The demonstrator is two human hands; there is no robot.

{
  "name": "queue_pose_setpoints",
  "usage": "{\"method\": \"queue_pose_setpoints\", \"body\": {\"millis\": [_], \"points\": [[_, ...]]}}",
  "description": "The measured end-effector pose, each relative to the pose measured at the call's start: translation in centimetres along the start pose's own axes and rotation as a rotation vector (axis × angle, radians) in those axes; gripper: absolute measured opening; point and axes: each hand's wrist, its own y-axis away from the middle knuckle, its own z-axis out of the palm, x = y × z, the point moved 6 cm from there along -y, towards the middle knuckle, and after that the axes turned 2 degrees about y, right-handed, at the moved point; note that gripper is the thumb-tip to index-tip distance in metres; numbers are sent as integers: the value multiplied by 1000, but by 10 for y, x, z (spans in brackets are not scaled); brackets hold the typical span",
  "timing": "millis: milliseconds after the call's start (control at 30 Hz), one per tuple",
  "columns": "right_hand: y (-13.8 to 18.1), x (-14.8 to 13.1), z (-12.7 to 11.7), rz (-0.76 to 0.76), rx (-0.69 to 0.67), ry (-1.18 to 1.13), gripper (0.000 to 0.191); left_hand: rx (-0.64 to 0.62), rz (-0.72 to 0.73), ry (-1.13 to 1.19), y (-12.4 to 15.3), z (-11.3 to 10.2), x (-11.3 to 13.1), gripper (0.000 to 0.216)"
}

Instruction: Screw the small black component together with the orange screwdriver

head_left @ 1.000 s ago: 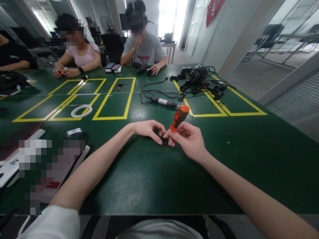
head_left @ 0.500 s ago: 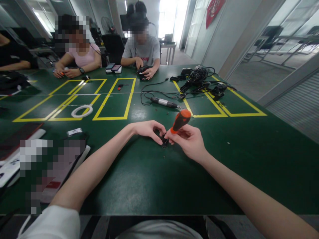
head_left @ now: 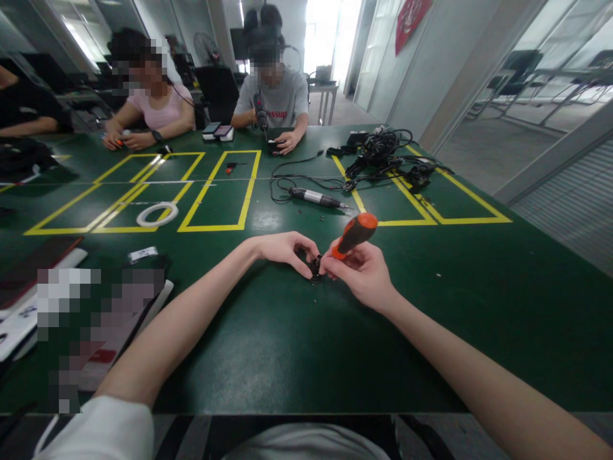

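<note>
In the head view, my right hand (head_left: 364,275) grips a screwdriver (head_left: 355,235) with an orange and black handle, tilted up to the right. Its tip is hidden among my fingers. My left hand (head_left: 287,250) curls around a small black part (head_left: 315,271) on the green table, thumb and fingers closed about it. What kind of part it is, I cannot make out. The fingertips of my right hand are close beside this part. A tiny speck (head_left: 315,301) lies just in front of it.
Beyond my hands lies a corded electric screwdriver (head_left: 316,197). Tangled black cables (head_left: 383,153) are heaped at the back right. A white ring (head_left: 158,214) lies left, and phone-like devices (head_left: 43,271) at the near left. Across the table, a person (head_left: 272,102) holds a power drill (head_left: 261,114).
The screwdriver handle has tipped further right, and my right fingers have shifted slightly. My left hand stays put. Across the table, the person has raised the drill upright over a black object.
</note>
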Motion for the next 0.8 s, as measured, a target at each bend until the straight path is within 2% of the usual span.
{"method": "queue_pose_setpoints", "body": {"millis": [167,267,433,600,800], "points": [[-2,-5,-1,-23,34,59,34,7,-10,-1,0,-1,-4,40],[-3,-6,3,-50,-9,58,37,-23,15,24,-1,1,-2,35],[-1,4,8,-7,-85,-31,38,-79,61,43,0,6,4,23],[1,6,8,-26,-81,-82,38,-19,9,10,-1,0,-3,32],[0,2,8,-25,-48,-36,35,-37,26,42,-1,2,-2,35]]}}
